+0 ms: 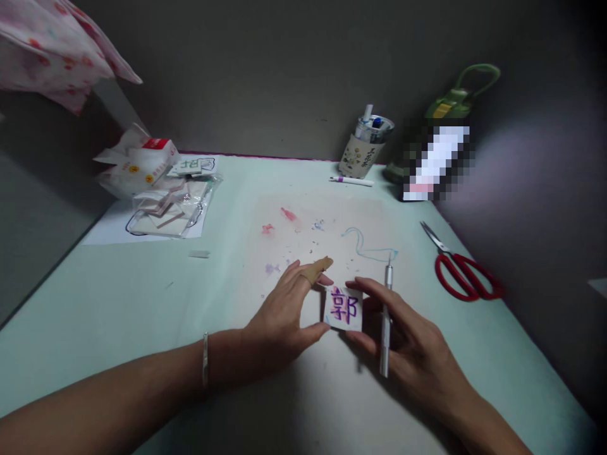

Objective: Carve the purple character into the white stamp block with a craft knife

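A small square white block is held over the work sheet, its top bearing a purple character with reddish smudges. My left hand grips it at the left edge, thumb at the lower corner and fingers near the upper one. Its index finger, wrapped in a tan finger cover, points outward past the block. From the other side, my right hand pinches the block's right edge between fingertips and thumb. A silver craft knife also rests in my right hand, blade pointing away from me.
Stained paper with crumbs lies ahead. Red-handled scissors lie right. Behind are a purple marker, a pen can and a green bottle. Bagged blocks and a tissue pack sit left.
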The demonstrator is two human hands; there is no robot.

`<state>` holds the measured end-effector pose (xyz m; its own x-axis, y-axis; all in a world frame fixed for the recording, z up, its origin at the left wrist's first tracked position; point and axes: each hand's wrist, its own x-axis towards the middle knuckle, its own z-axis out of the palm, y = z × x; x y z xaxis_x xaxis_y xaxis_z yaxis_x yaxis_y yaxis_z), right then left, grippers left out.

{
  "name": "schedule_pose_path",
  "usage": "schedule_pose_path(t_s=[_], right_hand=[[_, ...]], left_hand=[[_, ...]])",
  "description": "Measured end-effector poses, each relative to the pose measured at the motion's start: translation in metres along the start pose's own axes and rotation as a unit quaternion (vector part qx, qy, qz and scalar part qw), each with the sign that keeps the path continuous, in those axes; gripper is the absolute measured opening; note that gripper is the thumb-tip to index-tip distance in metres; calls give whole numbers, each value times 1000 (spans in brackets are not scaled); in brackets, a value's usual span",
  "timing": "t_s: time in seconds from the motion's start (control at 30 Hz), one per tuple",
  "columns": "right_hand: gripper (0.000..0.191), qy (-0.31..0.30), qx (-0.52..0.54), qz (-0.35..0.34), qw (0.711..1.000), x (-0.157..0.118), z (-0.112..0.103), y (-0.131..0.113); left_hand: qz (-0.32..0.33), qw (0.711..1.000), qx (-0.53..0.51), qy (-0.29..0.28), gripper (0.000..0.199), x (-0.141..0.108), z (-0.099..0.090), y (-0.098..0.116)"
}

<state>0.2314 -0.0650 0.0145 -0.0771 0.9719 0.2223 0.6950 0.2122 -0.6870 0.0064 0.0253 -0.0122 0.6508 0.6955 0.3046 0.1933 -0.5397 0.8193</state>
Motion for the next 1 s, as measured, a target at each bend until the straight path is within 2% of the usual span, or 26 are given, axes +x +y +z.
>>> schedule_pose_path(t_s=[0.5,0.7,1.0], right_hand=[[58,-9,26,49,998,2,4,3],[62,-16,47,73,996,2,4,3],[58,-11,24,49,998,5,4,1]], left_hand=[[22,999,24,-4,83,3,-2,3],[-2,999,34,-18,82,5,-3,4],[-16,999,30,-34,84,7,-5,5]])
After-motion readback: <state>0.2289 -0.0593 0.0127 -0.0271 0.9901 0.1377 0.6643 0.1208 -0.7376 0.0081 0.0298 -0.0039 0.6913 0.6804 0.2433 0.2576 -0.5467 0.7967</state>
